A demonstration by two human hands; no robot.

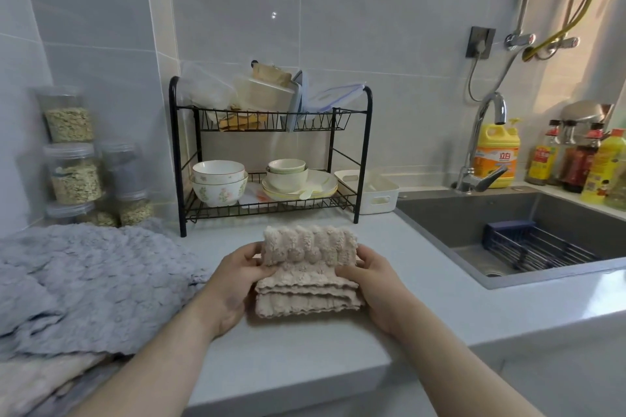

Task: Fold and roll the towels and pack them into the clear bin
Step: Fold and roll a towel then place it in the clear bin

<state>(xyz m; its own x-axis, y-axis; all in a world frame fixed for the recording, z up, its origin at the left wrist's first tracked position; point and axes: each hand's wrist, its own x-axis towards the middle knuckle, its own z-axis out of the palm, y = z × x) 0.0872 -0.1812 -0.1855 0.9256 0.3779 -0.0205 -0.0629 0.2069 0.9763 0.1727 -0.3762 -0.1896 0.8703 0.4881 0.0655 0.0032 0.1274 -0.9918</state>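
A beige fluffy towel (308, 267) lies folded on the grey counter (305, 349), its far end curled into a roll. My left hand (230, 284) grips the roll's left end. My right hand (376, 284) grips its right end. A blue-grey towel (91, 281) lies crumpled at the left, with another beige towel (40, 379) under its near edge. No clear bin can be picked out with certainty.
A black two-tier dish rack (271, 152) with bowls and plates stands behind the towel. Clear jars (74, 162) are stacked at the back left. A white basket (372, 191) sits beside the rack. To the right are the sink (528, 234), faucet (484, 145) and bottles (498, 152).
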